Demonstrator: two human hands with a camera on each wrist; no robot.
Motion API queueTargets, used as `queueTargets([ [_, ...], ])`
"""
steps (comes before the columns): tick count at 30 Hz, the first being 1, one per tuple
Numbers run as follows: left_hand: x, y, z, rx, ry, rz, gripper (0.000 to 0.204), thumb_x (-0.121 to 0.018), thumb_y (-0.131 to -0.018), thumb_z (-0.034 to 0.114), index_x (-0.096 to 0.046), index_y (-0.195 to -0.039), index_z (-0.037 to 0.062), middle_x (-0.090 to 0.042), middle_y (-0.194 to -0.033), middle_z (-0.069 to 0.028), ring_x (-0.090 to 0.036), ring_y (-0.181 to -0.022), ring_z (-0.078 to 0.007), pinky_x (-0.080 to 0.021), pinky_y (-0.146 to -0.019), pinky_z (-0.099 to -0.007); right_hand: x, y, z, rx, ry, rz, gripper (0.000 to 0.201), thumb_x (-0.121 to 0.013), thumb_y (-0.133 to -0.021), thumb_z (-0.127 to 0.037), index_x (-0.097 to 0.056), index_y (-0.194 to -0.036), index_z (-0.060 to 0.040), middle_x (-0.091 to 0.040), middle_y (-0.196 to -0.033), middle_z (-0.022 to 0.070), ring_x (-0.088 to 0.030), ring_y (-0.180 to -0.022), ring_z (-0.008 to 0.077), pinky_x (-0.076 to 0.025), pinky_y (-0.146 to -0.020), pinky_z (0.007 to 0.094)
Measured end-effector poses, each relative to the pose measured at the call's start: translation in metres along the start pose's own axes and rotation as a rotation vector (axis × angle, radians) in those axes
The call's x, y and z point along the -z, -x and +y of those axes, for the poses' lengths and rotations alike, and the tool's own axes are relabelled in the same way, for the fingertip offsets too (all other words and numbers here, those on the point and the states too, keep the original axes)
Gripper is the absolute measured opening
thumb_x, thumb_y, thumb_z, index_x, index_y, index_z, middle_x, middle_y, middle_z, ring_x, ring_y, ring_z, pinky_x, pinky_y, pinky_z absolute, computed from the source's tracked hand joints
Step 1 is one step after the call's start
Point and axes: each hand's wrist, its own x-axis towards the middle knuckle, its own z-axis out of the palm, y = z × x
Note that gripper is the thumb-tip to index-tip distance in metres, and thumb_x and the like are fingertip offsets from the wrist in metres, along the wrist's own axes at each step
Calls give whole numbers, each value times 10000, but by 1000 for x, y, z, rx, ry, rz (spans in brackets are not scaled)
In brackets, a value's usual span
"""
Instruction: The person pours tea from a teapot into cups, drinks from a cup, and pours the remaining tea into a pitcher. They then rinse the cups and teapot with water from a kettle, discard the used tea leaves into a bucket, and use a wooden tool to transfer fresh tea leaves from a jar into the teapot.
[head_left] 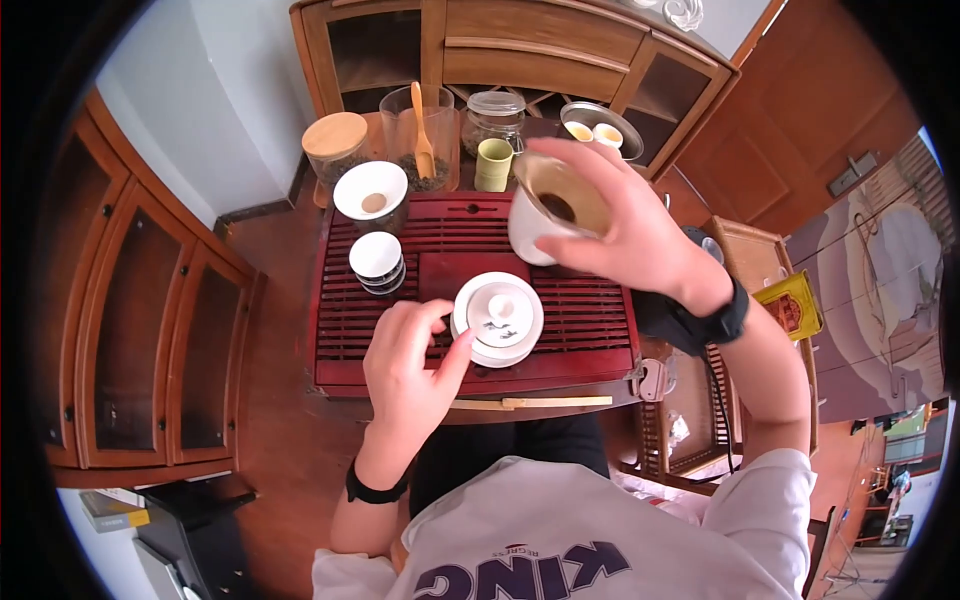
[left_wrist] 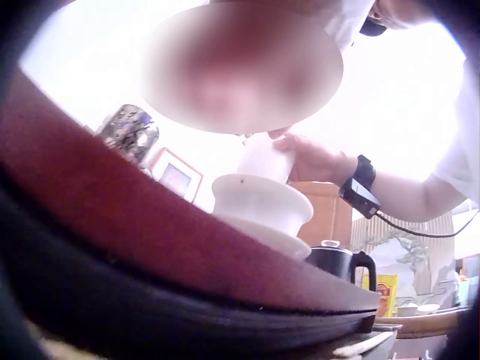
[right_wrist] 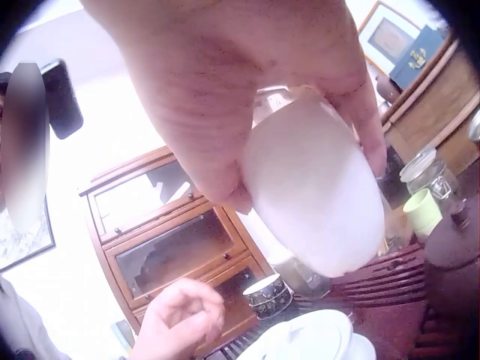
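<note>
My right hand grips a white tea pitcher by its rim, thumb on the near side and fingers on the far side. The pitcher leans, and something dark shows at its bottom. In the right wrist view its smooth white body hangs above the tea tray. My left hand hovers with loosely curled fingers at the left of a white lidded gaiwan, thumb tip right at its rim. The gaiwan stands on its saucer on the dark red slatted tea tray.
Stacked small cups and a white strainer stand on the tray's left. Behind are a wooden-lidded jar, a wooden scoop, a green cup and a glass jar. A bamboo stick lies along the front edge.
</note>
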Motion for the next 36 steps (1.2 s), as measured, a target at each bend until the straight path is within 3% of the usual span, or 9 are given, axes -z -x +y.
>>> queueTargets([
  [2, -2, -10, 11, -52, -36, -84, 394, -829, -752, 104, -650, -1097, 42, -581, -920, -92, -570, -794, -246, -490, -684, -359, 9, 23, -7, 50, 93, -10, 707, -796, -743, -136, -517, -1389, -72, -573, -1222, 176, -611, -1108, 366, -518, -961, 408],
  [6, -13, -16, 20, -68, -166, -251, 453, -835, -764, 215, -657, -1143, 44, -559, -954, -104, -575, -890, -300, -493, -786, -421, 13, 65, -11, -12, 162, -78, 811, -822, -665, -96, -509, -1413, -78, -555, -1226, 173, -609, -1092, 369, -528, -927, 400],
  [15, -31, -16, 17, -63, -229, -311, 312, -764, -832, 141, -646, -1103, 43, -544, -905, -113, -567, -855, -311, -485, -767, -433, -19, 114, 3, -138, 30, -34, 841, -816, -665, -95, -499, -1444, -94, -543, -1222, 176, -620, -1077, 359, -527, -924, 398],
  [22, -33, -17, 14, -43, -180, -288, 223, -729, -856, 97, -618, -1039, 35, -562, -901, -125, -570, -839, -321, -477, -757, -438, -17, 116, 6, -157, -4, -134, 795, -812, -678, -69, -523, -1418, -67, -509, -1279, 182, -594, -1131, 349, -494, -992, 384],
  [25, -30, -17, 12, -39, -109, -214, 215, -713, -863, 54, -620, -1056, 38, -565, -910, -116, -581, -791, -290, -478, -704, -401, -24, 117, 2, -162, 86, -52, 818, -865, -658, -157, -541, -1408, -114, -545, -1243, 176, -619, -1103, 359, -535, -946, 397],
  [28, -23, -15, 4, 89, 122, -112, 149, -629, -952, -1, -615, -1099, 12, -597, -930, -43, -605, -822, -113, -491, -669, -265, -34, 122, 7, -186, 75, 12, 823, -888, -660, -199, -549, -1406, -123, -548, -1256, 181, -619, -1104, 357, -535, -950, 399],
  [29, -18, -12, 4, 217, 274, -91, 131, -593, -999, 33, -604, -1127, 7, -622, -973, -25, -595, -876, -79, -495, -725, -237, -36, 123, 8, -188, 69, 33, 805, -881, -666, -189, -558, -1401, -121, -554, -1254, 182, -619, -1104, 356, -535, -953, 401],
  [32, -8, -3, -9, 314, 496, 143, 135, -581, -1029, 94, -592, -1136, 12, -600, -904, 5, -540, -802, -41, -464, -689, -221, -39, 123, 13, -160, 44, 53, 766, -864, -678, -169, -577, -1387, -111, -567, -1239, 185, -621, -1100, 353, -533, -956, 403],
  [36, 4, 23, -34, 453, 614, 221, 105, -563, -1038, 93, -578, -1111, 19, -555, -862, 12, -515, -755, -38, -438, -665, -196, -30, 116, 18, -142, -31, 26, 721, -837, -682, -136, -603, -1361, -72, -584, -1206, 190, -626, -1078, 354, -526, -961, 396],
])
